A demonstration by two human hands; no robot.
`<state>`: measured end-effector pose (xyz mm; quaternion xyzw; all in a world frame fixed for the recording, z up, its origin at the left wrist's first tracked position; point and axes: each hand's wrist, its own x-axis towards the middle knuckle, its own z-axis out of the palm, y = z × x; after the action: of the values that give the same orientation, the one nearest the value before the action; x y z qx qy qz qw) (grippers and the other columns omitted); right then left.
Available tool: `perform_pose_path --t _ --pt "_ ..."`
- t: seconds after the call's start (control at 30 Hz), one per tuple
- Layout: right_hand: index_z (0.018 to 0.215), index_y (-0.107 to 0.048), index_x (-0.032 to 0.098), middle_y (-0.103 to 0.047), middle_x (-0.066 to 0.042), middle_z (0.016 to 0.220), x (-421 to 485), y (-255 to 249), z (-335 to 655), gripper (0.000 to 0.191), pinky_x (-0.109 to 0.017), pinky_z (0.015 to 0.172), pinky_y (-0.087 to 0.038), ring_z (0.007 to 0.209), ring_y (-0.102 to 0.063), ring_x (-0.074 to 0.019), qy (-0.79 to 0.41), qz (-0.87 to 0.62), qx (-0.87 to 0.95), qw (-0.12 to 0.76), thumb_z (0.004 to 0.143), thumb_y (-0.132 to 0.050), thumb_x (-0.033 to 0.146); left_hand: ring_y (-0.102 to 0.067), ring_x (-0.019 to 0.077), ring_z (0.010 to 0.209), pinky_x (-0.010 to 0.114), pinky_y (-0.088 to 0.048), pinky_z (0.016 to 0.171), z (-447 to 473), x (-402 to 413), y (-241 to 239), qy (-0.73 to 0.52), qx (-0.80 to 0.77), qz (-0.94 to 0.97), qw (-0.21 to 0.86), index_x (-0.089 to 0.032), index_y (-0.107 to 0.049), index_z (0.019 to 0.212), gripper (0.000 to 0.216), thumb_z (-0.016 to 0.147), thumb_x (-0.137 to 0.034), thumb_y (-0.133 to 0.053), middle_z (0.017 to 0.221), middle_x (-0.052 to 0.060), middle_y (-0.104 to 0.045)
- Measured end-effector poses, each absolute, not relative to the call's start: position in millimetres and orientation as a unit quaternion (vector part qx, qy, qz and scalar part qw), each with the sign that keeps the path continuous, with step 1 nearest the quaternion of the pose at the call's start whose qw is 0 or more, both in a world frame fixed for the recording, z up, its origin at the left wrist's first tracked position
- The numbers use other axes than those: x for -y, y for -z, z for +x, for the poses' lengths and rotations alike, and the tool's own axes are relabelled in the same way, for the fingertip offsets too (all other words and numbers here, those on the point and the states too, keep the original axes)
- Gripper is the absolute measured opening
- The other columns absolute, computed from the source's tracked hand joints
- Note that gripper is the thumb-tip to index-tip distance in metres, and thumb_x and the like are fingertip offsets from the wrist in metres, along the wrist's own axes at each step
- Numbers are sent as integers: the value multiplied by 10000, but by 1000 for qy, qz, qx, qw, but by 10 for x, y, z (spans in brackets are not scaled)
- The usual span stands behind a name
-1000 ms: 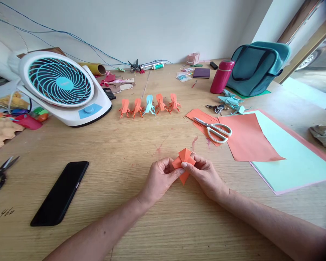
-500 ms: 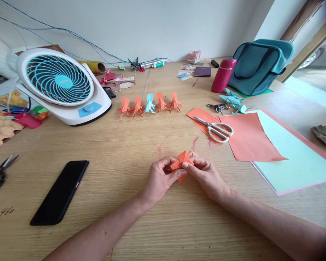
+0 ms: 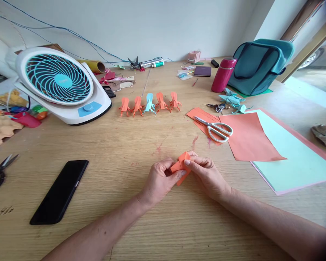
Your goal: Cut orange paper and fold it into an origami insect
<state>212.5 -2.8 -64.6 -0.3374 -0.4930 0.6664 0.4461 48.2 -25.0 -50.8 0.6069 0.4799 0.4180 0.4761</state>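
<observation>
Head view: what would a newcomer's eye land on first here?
At centre, the left hand and right hand pinch a folded orange paper piece over the wooden table. Behind them stands a row of five folded paper figures, four orange and one light blue. A big white and teal fan sits far left, and white-handled scissors lie on orange sheets at right.

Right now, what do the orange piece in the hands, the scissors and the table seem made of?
The orange piece looks like matte paper, sharply creased. The scissors show shiny metal blades, likely white plastic handles. The table looks wooden or laminate: straight grain lines.
</observation>
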Motion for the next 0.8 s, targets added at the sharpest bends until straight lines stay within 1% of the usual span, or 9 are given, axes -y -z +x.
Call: perform_pose_path --t 0.1,0.2,0.27,0.33,0.4,0.47,0.57,0.7,0.8 --pt "820 -807 280 -646 -21 920 -12 629 2152 204 -315 848 -428 899 -534 -175 -669 -351 475 451 881 -689 435 -445 108 660 230 -365 620 470 259 539 -399 -487 605 488 -157 -604 708 220 839 -317 -679 675 -28 -495" --pt "937 -808 303 -662 -19 904 -61 610 2197 226 -294 772 -434 827 -529 -156 -674 -382 427 467 875 -685 482 -412 105 632 231 -340 592 461 268 560 -377 -498 604 496 -156 -604 703 225 830 -328 -675 647 -32 -456" --pt "1035 -792 315 -688 -31 979 -74 601 2217 297 -293 791 -441 881 -548 -162 -676 -379 422 470 914 -619 525 -396 101 613 227 -328 574 462 268 557 -377 -500 593 506 -156 -607 700 233 822 -341 -679 634 -36 -443" --pt "1113 -764 328 -697 -36 1098 -62 594 2212 333 -312 860 -445 990 -571 -180 -673 -362 453 458 931 -586 542 -402 100 602 224 -331 568 467 264 544 -386 -501 578 516 -156 -609 681 257 814 -359 -692 623 -36 -453" --pt "1088 -770 321 -702 -35 1090 -34 587 2183 297 -333 890 -448 1004 -591 -194 -667 -345 502 430 887 -664 513 -446 107 618 224 -360 585 476 259 530 -398 -497 570 519 -156 -633 680 273 815 -380 -708 639 -25 -501" --pt "948 -798 280 -695 -32 933 -11 576 2149 231 -342 854 -461 909 -601 -194 -653 -337 545 404 823 -749 468 -503 124 670 229 -400 624 484 258 519 -407 -489 576 513 -160 -691 743 246 827 -390 -714 695 -7 -562" --pt "792 -797 236 -661 -35 805 -20 555 2133 247 -342 808 -464 829 -575 -189 -631 -357 561 400 818 -744 476 -530 141 714 243 -419 661 484 261 514 -403 -484 592 503 -166 -729 792 209 832 -371 -716 732 8 -596" --pt "884 -800 245 -708 -44 888 -121 537 2204 287 -312 774 -464 800 -554 -160 -628 -412 470 463 821 -726 516 -465 113 624 241 -379 612 459 241 519 -398 -486 563 537 -150 -687 680 237 769 -351 -774 634 -15 -541" --pt "952 -790 272 -718 -30 933 -172 542 2262 300 -290 759 -464 767 -542 -134 -625 -419 436 493 822 -720 533 -485 107 651 243 -393 655 436 193 517 -447 -472 479 590 -153 -724 744 248 737 -386 -810 667 -15 -588"
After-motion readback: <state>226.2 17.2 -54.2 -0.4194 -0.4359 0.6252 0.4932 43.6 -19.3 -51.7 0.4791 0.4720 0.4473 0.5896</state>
